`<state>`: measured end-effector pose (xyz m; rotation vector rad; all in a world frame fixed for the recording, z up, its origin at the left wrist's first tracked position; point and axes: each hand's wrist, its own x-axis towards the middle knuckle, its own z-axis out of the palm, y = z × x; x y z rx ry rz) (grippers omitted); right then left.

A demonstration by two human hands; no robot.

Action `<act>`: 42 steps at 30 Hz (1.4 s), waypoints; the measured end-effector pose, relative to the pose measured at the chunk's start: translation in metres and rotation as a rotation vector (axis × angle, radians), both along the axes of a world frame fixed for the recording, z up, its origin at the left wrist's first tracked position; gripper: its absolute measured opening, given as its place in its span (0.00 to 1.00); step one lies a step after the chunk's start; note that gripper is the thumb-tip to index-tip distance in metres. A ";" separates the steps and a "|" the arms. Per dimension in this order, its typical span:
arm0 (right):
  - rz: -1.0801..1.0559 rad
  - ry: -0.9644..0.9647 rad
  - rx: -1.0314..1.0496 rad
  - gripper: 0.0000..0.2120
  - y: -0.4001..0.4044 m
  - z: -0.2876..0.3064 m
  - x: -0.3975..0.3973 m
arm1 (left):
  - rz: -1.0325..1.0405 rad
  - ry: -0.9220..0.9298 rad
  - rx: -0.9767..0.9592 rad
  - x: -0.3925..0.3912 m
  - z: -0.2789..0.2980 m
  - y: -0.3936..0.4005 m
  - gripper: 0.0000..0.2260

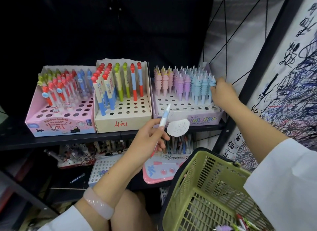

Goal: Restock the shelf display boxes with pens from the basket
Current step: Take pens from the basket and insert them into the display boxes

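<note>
My right hand (223, 91) reaches to the far right end of the Unicorn display box (204, 118) and pinches the blue unicorn pen (212, 87) at that corner, fingers curled round its ribbed grip. I judge I am seating it into its hole, or straightening it so the blue column reads tidy beside the purple and pink ones; either way the grip sits high on the barrel so the tip can find the hole below. The front rows of holes in this box are open, so there is room to fill.

My left hand (149, 139) waits lower, in front of the shelf edge (68, 139), with a white-and-blue pen (163, 117) held between thumb and fingers, tip up and tilted toward the boxes. I keep it ready there so the next placing needs no trip back. It does not look like a unicorn pen; I judge it belongs in one of the other two boxes, the cream box marked in red (120, 122) or the pink retractable eraser box (56, 126), both with empty holes in front.

The green basket (202, 193) hangs near my right forearm, just below the shelf, a few pens lying in its bottom corner.
</note>
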<state>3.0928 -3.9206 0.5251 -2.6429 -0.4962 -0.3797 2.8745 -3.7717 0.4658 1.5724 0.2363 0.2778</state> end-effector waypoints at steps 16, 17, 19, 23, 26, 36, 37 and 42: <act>0.407 0.142 0.216 0.08 -0.035 -0.087 -0.109 | -0.094 0.062 -0.034 -0.005 -0.047 -0.028 0.06; 0.392 0.230 0.157 0.08 -0.045 -0.107 -0.115 | -0.112 0.093 -0.039 -0.006 -0.058 -0.034 0.06; 0.357 0.381 -0.012 0.10 -0.068 -0.151 -0.122 | -0.153 0.168 -0.014 -0.009 -0.081 -0.048 0.06; 0.364 0.835 -0.414 0.08 -0.121 -0.231 -0.129 | -0.207 0.276 0.078 -0.010 -0.115 -0.067 0.05; 0.209 1.043 -0.457 0.05 -0.167 -0.268 -0.139 | -0.238 0.298 0.073 -0.008 -0.120 -0.074 0.08; -0.124 0.648 -0.632 0.33 -0.220 -0.319 -0.168 | -0.352 0.548 0.032 -0.002 -0.144 -0.103 0.06; -0.143 0.681 -0.651 0.33 -0.222 -0.321 -0.172 | -0.358 0.578 0.068 -0.002 -0.149 -0.105 0.06; -0.190 0.714 -0.561 0.28 -0.225 -0.325 -0.187 | -0.390 0.645 0.250 -0.001 -0.160 -0.106 0.05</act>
